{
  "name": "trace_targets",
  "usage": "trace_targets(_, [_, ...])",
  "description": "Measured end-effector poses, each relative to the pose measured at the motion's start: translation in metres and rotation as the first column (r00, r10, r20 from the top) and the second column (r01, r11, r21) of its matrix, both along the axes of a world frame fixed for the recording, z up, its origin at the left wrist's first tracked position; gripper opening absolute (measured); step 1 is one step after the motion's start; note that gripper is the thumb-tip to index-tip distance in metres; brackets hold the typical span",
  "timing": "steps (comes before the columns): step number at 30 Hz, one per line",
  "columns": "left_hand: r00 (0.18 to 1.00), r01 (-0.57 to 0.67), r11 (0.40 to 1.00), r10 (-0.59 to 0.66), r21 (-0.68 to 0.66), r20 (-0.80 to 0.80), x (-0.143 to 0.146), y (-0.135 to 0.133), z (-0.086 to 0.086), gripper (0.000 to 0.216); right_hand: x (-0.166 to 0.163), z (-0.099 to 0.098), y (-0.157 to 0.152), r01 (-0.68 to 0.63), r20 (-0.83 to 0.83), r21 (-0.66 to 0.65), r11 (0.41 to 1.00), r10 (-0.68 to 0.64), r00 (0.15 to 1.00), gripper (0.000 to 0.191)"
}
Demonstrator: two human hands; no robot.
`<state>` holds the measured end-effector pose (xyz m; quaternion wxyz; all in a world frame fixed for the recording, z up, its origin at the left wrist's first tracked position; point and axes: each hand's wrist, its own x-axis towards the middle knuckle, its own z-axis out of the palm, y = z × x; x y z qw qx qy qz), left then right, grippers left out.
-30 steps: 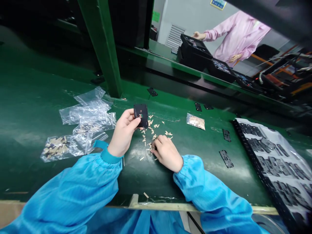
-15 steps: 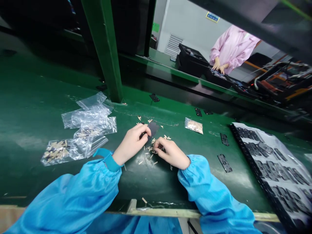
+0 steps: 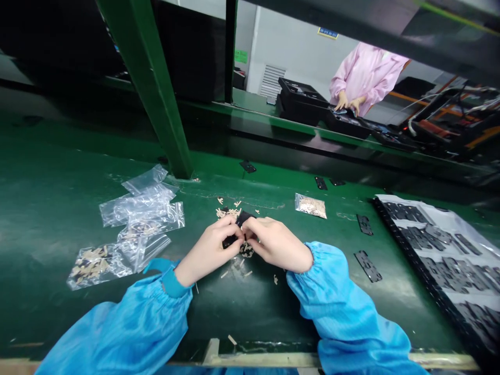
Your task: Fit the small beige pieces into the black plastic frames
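Note:
My left hand (image 3: 207, 252) is closed on a thin black plate (image 3: 244, 216), part of which shows beyond the fingertips. My right hand (image 3: 279, 244) meets it from the other side, thumb and fingers pinched together at the plate; whatever is between them is hidden or too small to name. Under and around both hands lie small tan pieces (image 3: 247, 251), scattered on the green table (image 3: 250, 302). More of these cut pieces (image 3: 227, 213) form a loose pile just behind the plate.
Clear plastic bags (image 3: 136, 208) lie at left, one bag (image 3: 91, 265) holding tan and dark pieces. A filled bag (image 3: 310, 205) sits right of centre. Black plates (image 3: 367, 265) lie near a tray (image 3: 422, 276) of similar parts. A green post (image 3: 156, 99) rises behind; a co-worker (image 3: 365, 78) stands beyond.
My right hand has risen from the tan pieces to the black plate, so the two hands now meet. The view has tilted slightly.

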<state>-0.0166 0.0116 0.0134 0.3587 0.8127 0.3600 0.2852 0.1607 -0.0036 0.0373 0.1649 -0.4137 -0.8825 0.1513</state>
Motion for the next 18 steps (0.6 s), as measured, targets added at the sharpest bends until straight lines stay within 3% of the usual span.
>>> trace_targets(4, [0.999,-0.032,0.999,0.032,-0.023,0.011,0.002,0.001,-0.002,0.012,0.001,0.000,-0.001,0.023,-0.053,0.038,0.999,-0.021,0.998,0.012])
trace_targets(8, [0.984,-0.149,0.988,0.153,-0.049,0.094,0.001,0.001,-0.005,0.013,-0.005,-0.002,-0.004,0.126,-0.070,0.167,0.978,-0.116,0.991,0.003])
trace_targets(10, [0.975,-0.186,0.982,0.190,-0.044,0.119,0.001,-0.001,-0.005,0.012,-0.009,-0.004,-0.006,0.158,-0.051,0.223,0.962,-0.150,0.987,0.008])
trace_targets(18, [0.966,-0.242,0.963,0.228,0.119,0.123,0.005,-0.008,0.000,0.011,-0.016,-0.013,-0.009,0.186,-0.055,0.282,0.941,-0.178,0.983,0.015])
